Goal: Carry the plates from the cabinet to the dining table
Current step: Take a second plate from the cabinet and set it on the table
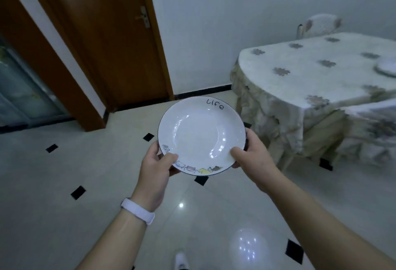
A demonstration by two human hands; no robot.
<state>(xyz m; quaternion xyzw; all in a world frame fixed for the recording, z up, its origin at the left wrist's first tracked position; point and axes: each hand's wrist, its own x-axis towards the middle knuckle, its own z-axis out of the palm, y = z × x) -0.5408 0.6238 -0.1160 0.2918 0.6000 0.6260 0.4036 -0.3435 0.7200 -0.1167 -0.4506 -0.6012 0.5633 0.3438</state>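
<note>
Partly hidden: second plate on counter, cut off at frame edge, blurred. White plate held level above floor, left hand and right hand fingers pinching opposite near rims, thumbs on top; underside fingers mostly hidden.

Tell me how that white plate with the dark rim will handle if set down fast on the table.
The glossy white plate with the dark rim looks glazed ceramic: probably rigid, and likely to chip if knocked. Its shiny highlights suggest a slippery surface, so the two-handed hold, left hand and right hand, seems wise. The cloth-covered table may cushion it.
</note>
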